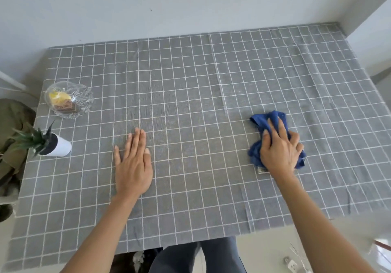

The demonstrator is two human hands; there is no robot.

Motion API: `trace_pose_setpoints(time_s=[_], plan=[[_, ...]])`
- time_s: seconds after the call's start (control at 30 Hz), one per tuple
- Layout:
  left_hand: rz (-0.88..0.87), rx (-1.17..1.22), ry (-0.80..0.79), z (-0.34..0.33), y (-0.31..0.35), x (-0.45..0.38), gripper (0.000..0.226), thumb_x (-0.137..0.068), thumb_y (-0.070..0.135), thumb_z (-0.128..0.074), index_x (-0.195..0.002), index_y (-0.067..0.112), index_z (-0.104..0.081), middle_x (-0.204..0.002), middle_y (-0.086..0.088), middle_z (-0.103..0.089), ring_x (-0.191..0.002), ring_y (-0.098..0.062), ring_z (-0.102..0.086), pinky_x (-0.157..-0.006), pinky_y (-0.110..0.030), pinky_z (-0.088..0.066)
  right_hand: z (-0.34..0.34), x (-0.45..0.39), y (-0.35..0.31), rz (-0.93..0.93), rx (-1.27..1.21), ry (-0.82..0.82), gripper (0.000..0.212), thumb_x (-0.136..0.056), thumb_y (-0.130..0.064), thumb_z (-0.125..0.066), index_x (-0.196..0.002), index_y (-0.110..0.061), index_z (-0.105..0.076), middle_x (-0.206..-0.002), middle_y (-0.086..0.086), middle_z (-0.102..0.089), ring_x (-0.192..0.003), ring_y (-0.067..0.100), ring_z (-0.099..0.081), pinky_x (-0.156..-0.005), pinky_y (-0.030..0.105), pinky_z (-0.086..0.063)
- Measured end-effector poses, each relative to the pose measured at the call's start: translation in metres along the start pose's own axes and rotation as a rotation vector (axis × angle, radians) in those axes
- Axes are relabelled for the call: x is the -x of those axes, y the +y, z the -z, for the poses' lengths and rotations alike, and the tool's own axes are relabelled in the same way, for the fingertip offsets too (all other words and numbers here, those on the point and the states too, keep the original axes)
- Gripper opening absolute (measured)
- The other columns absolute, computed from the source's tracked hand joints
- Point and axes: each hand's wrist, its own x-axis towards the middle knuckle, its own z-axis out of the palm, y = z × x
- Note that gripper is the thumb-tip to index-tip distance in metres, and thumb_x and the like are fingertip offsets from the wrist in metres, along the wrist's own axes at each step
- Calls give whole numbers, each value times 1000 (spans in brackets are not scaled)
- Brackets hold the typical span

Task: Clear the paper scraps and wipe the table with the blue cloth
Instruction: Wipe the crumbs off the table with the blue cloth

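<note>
A bunched blue cloth (261, 122) lies on the grey checked tablecloth (190, 95) at the right. My right hand (279, 148) lies on top of it, fingers spread and bent over the folds, pressing it to the table. My left hand (133, 162) rests flat on the tablecloth left of centre, fingers straight and together, holding nothing. A small grey scrap (261, 170) peeks out from under the cloth's near edge, by my right wrist.
A cut-glass bowl (83, 101) holding yellow and brown pieces stands at the far left. Nearer along the left edge is a small spiky plant in a white pot (61, 147). Walls close the back and right sides. My legs show beyond the table's near edge.
</note>
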Motion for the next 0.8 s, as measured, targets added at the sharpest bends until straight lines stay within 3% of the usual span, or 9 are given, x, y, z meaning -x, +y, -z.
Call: trace_pose_setpoints(time_s=[0.27, 0.47, 0.67, 0.8], plan=[[51, 40, -21, -1, 32, -4, 56, -95, 37, -1, -150, 24, 7, -158, 6, 10, -145, -10, 14, -117, -46, 12, 2, -2, 5, 28, -85, 5, 54, -92, -42, -23, -141, -29, -42, -151, -10, -34, -115, 25, -32, -100, 35, -16], [-109, 122, -73, -24, 140, -22, 54, -98, 37, -3, -151, 25, 7, -157, 9, 13, -145, -10, 15, -118, -44, 10, 1, 30, -23, 262, -44, 2, 49, -92, -41, -29, -128, -22, -57, -142, -7, -47, -100, 29, -45, -83, 41, -33], [-82, 20, -42, -35, 152, -22, 52, -101, 34, -7, -151, 26, 7, -158, 10, 12, -145, -9, 12, -119, -45, 6, -8, 44, -11, 388, -2, -8, 43, -93, -38, -35, -123, -24, -62, -142, -8, -48, -93, 26, -49, -78, 39, -40], [-82, 2, -42, -34, 152, -22, 52, -101, 34, -4, -151, 25, 7, -158, 9, 13, -145, -9, 14, -118, -44, 8, 2, 23, 26, 259, -5, 17, 46, -91, -40, -31, -124, -24, -60, -142, -9, -47, -98, 27, -47, -77, 40, -38]])
